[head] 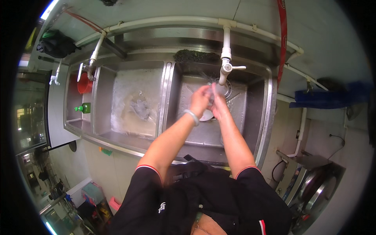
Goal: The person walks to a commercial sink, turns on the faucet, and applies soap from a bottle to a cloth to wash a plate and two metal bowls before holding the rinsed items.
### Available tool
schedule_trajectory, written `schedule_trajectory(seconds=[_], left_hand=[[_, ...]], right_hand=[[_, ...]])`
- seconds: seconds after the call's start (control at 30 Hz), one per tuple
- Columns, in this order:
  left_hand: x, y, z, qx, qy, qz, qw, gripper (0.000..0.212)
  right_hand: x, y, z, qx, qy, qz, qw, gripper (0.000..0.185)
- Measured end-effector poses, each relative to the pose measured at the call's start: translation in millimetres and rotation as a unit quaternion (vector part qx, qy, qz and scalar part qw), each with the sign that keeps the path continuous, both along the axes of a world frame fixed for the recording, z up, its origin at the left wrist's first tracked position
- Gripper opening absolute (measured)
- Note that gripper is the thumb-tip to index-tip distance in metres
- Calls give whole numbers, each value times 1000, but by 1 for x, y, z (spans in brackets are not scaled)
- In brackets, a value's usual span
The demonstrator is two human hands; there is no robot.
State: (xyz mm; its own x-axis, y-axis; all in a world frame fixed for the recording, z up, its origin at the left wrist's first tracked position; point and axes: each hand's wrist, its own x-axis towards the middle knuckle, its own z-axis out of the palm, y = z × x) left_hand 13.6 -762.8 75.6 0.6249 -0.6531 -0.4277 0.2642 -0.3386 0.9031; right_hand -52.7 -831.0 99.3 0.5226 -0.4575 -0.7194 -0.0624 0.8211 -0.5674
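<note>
Both hands are close together under the white tap (225,72), over the right basin (202,135) of a stainless steel sink. My left hand (201,100), with a pale bangle (192,117) at its wrist, has its fingers bent towards the other hand. My right hand (218,102) is almost straight, its fingertips beside the spout. Water splashes around the fingers. Motion blur hides whether the pale, clear patch between them is only water or a held thing. Below the hands, a white round thing (206,115) shows partly on the basin floor.
The left basin (135,76) holds shallow, cloudy water. Further left, a narrow compartment contains a red plastic container (85,83) and a green pump bottle (85,108). A dark scouring mat (196,55) lies on the back ledge. A second tap (88,70) hangs at left; a red strap (282,44) hangs at right.
</note>
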Motion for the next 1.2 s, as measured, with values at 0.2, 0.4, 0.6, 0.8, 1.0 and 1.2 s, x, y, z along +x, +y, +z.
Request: schedule_trajectory(seconds=[0.2,0.4,0.6,0.8,1.0,1.2], left_hand=[[-32,19,-19,178,-370,-239,880,45],[6,43,-75,165,118,96,975,51],[-9,-20,-76,127,249,126,952,29],[-34,-24,-110,169,-94,-44,980,36],[-10,-20,-47,136,-305,-117,935,30],[-6,31,-35,167,-277,-165,932,34]], right_hand=[[-47,-16,-119,55,14,-95,994,22],[-50,7,-103,21,7,12,1000,39],[-65,-41,-94,-99,111,58,987,37],[-126,-93,-166,-16,103,-86,991,45],[-73,-100,-263,-20,183,-59,981,55],[-57,-94,-241,-24,219,2,975,32]])
